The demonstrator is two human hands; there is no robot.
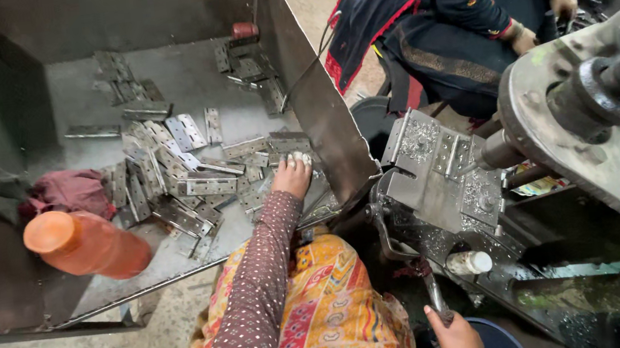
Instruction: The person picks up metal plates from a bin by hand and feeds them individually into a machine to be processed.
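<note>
1. Our left hand (pixel 293 174) reaches into the grey sheet-metal bin (pixel 317 95), fingers (pixel 299 157) pressed together on the pile of flat perforated steel hinge plates (pixel 185 172).
2. Our right hand (pixel 455 334) is wrapped shut around the dark metal lever handle (pixel 434 292) low on the grey press machine (pixel 442 174).
3. An orange plastic bottle (pixel 85 245) lies at the bin's near left, beside a red cloth (pixel 67 190).
4. Another person's gloved hand (pixel 520 37) works beyond the press.
</note>
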